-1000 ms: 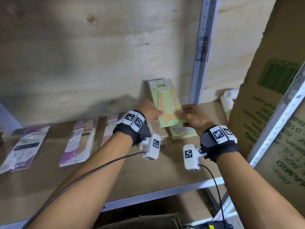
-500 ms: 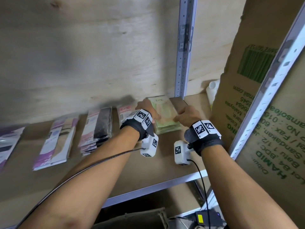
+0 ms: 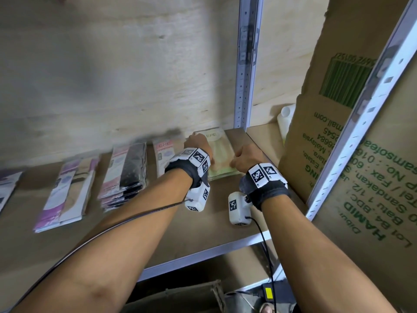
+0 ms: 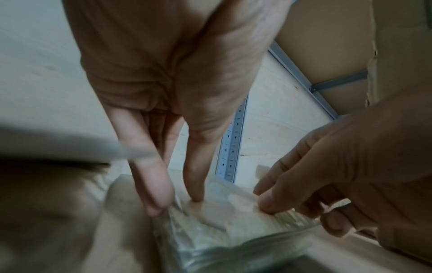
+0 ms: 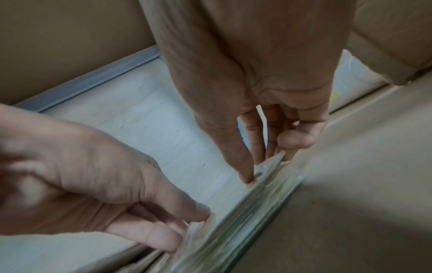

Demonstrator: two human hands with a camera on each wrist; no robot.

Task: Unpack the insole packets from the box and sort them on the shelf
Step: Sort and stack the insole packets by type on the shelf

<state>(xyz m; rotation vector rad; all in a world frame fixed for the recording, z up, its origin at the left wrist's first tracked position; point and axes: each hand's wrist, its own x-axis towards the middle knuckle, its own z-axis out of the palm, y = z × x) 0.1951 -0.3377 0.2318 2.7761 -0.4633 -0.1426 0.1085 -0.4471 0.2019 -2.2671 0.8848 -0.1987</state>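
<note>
A stack of green insole packets point(image 3: 222, 154) lies flat at the right end of the wooden shelf point(image 3: 225, 213), beside the metal upright. My left hand point(image 3: 198, 143) holds its left edge, thumb on top and fingers down the side point(image 4: 177, 201). My right hand point(image 3: 239, 158) holds the right edge the same way point(image 5: 264, 166), thumb pressed on the top packet point(image 5: 233, 201). The stack's near end point(image 4: 233, 240) shows several clear-wrapped layers. The box the packets came from is not clearly in view.
Left along the shelf lie a pink packet point(image 3: 163, 152), a black-and-pink stack point(image 3: 126, 172) and a purple stack point(image 3: 67, 193). A tall printed cardboard box point(image 3: 338, 154) and a white bottle point(image 3: 286, 123) stand at the right. A grey upright point(image 3: 246, 64) rises behind.
The green packet, held upright against the back wall a second ago, now lies flat on the green stack. Both hands stayed on its edges and moved down with it.
</note>
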